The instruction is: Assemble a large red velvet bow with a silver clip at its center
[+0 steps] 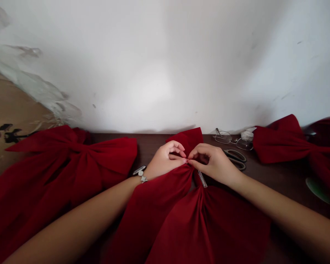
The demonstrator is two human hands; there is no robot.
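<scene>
A large red fabric bow (pixel 165 198) lies before me, its gathered middle between my two hands. My left hand (pixel 169 156), with a bracelet at the wrist, pinches the gathered cloth, thumb pointing right. Close against it, my right hand (pixel 211 161) pinches the same spot between thumb and forefinger. The fingertips meet, and whatever small part lies between them is hidden. Just below my right hand a narrow silvery strip (pixel 202 179), which looks like a metal clip or zip piece, rests above the pleated red tails (pixel 200 223).
Other red bows lie at the left (pixel 79 150) and right (pixel 283 143). Scissors (pixel 238 158) and eyeglasses (pixel 233 141) sit behind my right hand on the dark table (pixel 151 145). A cardboard box (pixel 11 95) with clear plastic stands at the far left; a white wall (pixel 154 66) rises behind.
</scene>
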